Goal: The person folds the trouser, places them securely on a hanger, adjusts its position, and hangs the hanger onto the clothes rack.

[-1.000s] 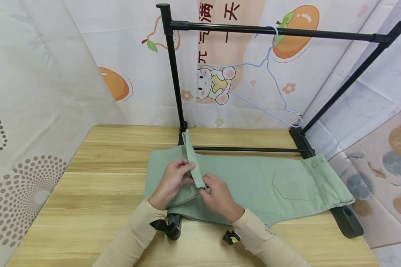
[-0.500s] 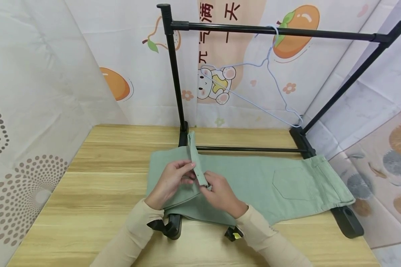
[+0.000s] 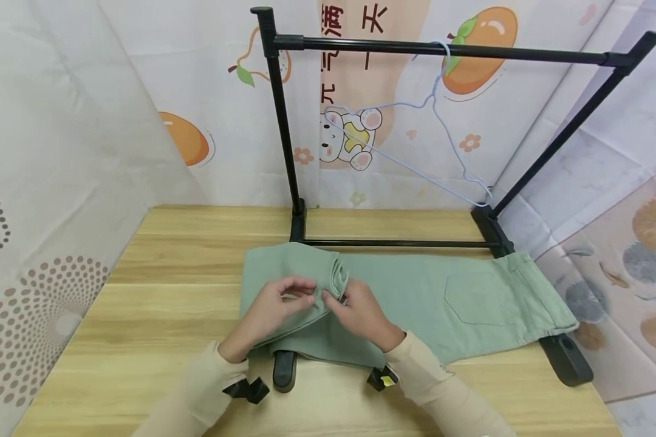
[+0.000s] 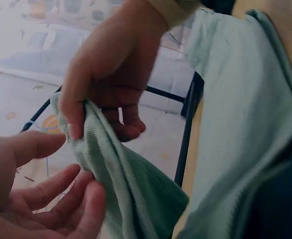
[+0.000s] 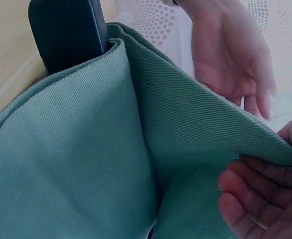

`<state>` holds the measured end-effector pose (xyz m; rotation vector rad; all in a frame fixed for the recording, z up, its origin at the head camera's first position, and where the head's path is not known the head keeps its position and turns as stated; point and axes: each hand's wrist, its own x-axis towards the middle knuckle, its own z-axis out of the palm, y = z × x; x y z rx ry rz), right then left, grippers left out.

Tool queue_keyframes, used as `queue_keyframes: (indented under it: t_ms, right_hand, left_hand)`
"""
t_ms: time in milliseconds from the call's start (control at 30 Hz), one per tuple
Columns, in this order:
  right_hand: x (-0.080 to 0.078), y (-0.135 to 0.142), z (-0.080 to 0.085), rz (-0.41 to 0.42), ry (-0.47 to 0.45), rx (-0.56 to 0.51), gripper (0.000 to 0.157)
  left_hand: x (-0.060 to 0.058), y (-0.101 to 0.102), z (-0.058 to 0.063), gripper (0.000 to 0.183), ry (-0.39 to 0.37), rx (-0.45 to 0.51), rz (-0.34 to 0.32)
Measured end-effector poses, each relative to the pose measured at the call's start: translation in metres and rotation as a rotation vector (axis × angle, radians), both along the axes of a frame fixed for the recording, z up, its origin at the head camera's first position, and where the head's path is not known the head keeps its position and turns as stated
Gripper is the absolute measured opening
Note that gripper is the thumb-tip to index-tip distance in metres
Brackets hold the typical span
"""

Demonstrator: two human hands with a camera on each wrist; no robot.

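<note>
Pale green trousers (image 3: 415,303) lie across the table, with a back pocket and the waistband towards the right. Their leg end is folded back over itself on the left. My right hand (image 3: 363,312) pinches the gathered hem (image 3: 336,280) between thumb and fingers, lifting it a little; the right wrist view shows the thumb above the cloth and the fingers (image 5: 258,194) beneath. Just left of that hem is my left hand (image 3: 265,312), its thumb and fingers apart and loosely bent. In the left wrist view, the left fingers (image 4: 61,194) are close to the cloth; whether they touch is unclear.
A black clothes rack (image 3: 284,121) stands on the table, its feet (image 3: 285,371) partly under the trousers. A light blue wire hanger (image 3: 404,161) hangs from the top bar. Printed curtains (image 3: 197,73) enclose the wooden table (image 3: 158,303) at the back and sides.
The raised strip of hem has come down and bunched by my right hand. My left hand has let go of it and moved slightly left.
</note>
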<state>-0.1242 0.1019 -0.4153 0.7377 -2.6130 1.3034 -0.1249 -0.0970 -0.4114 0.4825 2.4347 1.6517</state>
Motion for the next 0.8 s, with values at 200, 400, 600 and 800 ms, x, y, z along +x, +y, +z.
queue_keyframes:
  t_ms: [200, 400, 600, 800]
  right_hand:
    - [0.000, -0.001, 0.002, -0.035, -0.044, -0.048, 0.039]
    - [-0.003, -0.003, 0.009, -0.067, -0.048, -0.117, 0.041]
    - [-0.005, -0.005, 0.016, -0.086, -0.046, -0.156, 0.042]
    - [-0.008, -0.004, 0.019, -0.107, -0.033, -0.157, 0.045]
  left_hand:
    - [0.021, -0.002, -0.005, 0.053, 0.195, -0.261, 0.017]
    - [0.028, 0.003, -0.008, 0.074, 0.291, -0.425, 0.055]
    - [0.026, 0.004, -0.009, 0.075, 0.368, -0.535, 0.097]
    - [0.021, -0.005, -0.010, 0.071, 0.385, -0.624, 0.166]
